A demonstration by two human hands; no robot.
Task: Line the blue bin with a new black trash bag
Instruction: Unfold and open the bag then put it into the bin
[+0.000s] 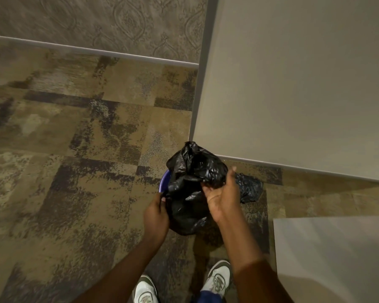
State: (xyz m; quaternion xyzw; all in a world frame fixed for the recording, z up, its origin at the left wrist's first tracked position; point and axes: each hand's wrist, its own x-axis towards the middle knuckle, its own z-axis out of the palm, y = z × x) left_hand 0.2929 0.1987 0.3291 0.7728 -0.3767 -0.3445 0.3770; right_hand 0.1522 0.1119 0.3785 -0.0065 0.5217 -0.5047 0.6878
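A crumpled black trash bag point(190, 184) hangs over the blue bin point(164, 181), which stands on the carpet at a wall corner. Only a curved piece of the bin's left rim shows; the bag hides the rest. My left hand point(155, 215) grips the bag's edge at the bin's near-left rim. My right hand point(222, 193) is palm up, its fingers closed on a bunch of the bag's plastic at the right side. A second dark crumpled bag point(248, 188) lies on the floor just right of my right hand.
A beige wall corner point(293, 95) juts in right behind the bin. Another pale panel point(333, 259) stands at the lower right. Patterned carpet point(74, 149) spreads to the left. My white shoes point(219, 278) are below the bin.
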